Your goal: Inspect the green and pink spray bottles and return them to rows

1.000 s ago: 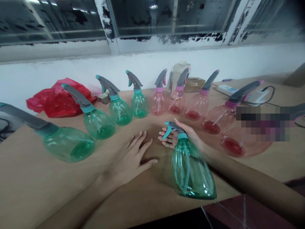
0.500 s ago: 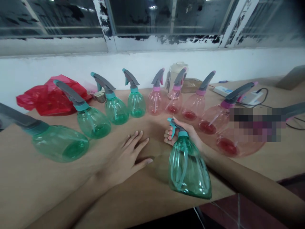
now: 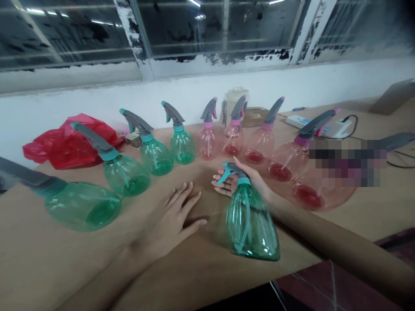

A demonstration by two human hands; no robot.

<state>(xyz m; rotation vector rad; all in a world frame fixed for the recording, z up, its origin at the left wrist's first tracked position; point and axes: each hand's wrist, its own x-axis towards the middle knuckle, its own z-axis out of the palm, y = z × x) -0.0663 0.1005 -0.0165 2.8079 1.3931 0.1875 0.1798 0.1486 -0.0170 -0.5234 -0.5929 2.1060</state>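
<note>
My right hand (image 3: 251,179) holds a clear green spray bottle (image 3: 251,226) by its grey and teal head, with the nozzle pointing left. The thumb side wraps the back of the head, while the fingers stretch out past the teal trigger (image 3: 223,176). Liquid shows inside, and a dip tube runs down from the neck. My left hand (image 3: 177,214) lies flat on the table with fingers spread, holding nothing. Left of it stand several green spray bottles (image 3: 126,175), each with a little green liquid at the bottom.
Several pink spray bottles (image 3: 254,144) curve along the right side, one partly blurred out. A red plastic bag (image 3: 74,142) lies back left. Behind stand a pale container (image 3: 236,97) and a brown packet (image 3: 257,116). A white power strip (image 3: 301,123) with black cable is back right.
My right fingers curled in on the trigger half a second ago and are now stretched out again. The left hand stays flat. The view has shifted slightly.
</note>
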